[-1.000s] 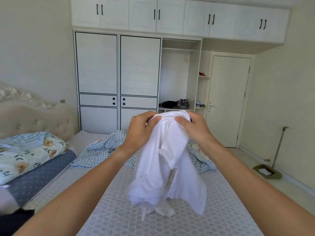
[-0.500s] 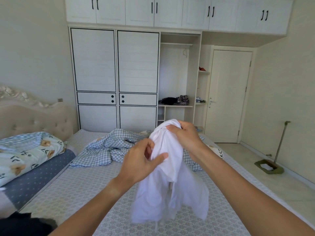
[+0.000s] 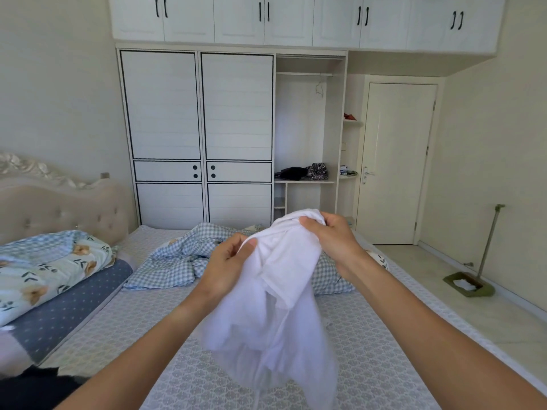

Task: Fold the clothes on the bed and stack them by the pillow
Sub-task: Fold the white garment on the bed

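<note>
White wardrobe [image 3: 201, 137] doors fill the far wall at twelve o'clock, with a row of overhead cabinets [image 3: 296, 19] above them and an open wardrobe bay [image 3: 305, 128] to their right holding a few dark items on its shelf. At one o'clock stands a closed cream door [image 3: 396, 161]. Nearer, the bed [image 3: 124, 327] runs from the bottom of the view toward the wardrobe, covered in a grey patterned sheet, with a tufted beige headboard [image 3: 59, 208] at ten o'clock. At nine o'clock a floral quilt [image 3: 50, 267] lies folded on a blue dotted pillow [image 3: 74, 303] along the bed's left edge. A crumpled blue checked garment [image 3: 177, 261] sprawls across the bed at eleven o'clock, beyond the hands, reaching behind them toward one o'clock. At centre, held up above the sheet, hangs the white shirt [image 3: 275, 306], bunched at the top and falling loose and slightly blurred toward six o'clock. The right hand [image 3: 331, 235] grips the shirt's upper fold, fingers curled tight over the cloth at its highest point. The left hand [image 3: 228, 267] sits lower and at the shirt's left side, thumb pressed against the fabric edge and fingers curled behind it, pinching the cloth. Both bare forearms stretch in from the bottom corners. At three o'clock on the tiled floor a green dustpan [image 3: 469, 284] with a long handle rests near the wall. A dark piece of cloth [image 3: 35, 386] shows at seven o'clock, at the frame's edge.
</note>
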